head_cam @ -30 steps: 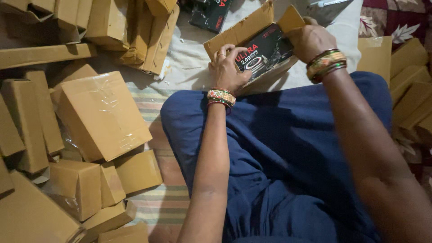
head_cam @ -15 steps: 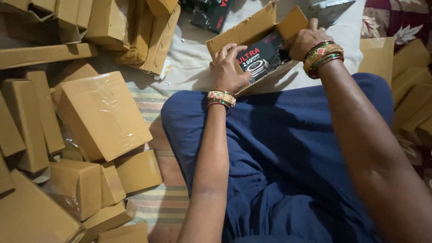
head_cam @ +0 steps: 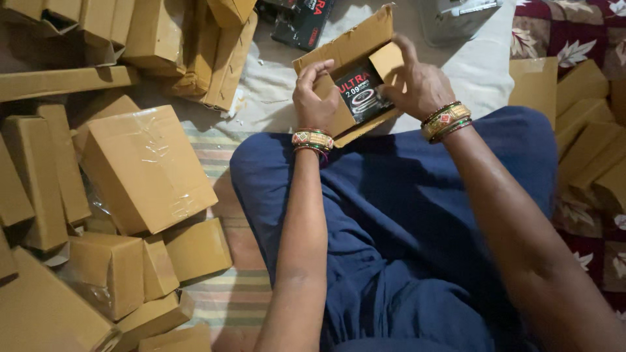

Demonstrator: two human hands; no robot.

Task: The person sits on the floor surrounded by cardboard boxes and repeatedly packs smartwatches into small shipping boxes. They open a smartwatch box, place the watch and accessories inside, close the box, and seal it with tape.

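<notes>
Cardboard carton now upright, black box deeper; both hands closer

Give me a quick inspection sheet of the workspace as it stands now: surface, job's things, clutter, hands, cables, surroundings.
Surface: striped mat on the floor, white cloth beyond the knees.
Job's things: open cardboard carton with a black product box partly inside it.
Clutter: taped cardboard boxes piled at the person's left; flat cartons at the right; more black product boxes at the top.
Hands: left hand grips the carton's side; right hand holds the carton's flap; bangles on both wrists.
Cables: nothing seen.
Surroundings: floral rug at right, grey container at the top edge.
</notes>
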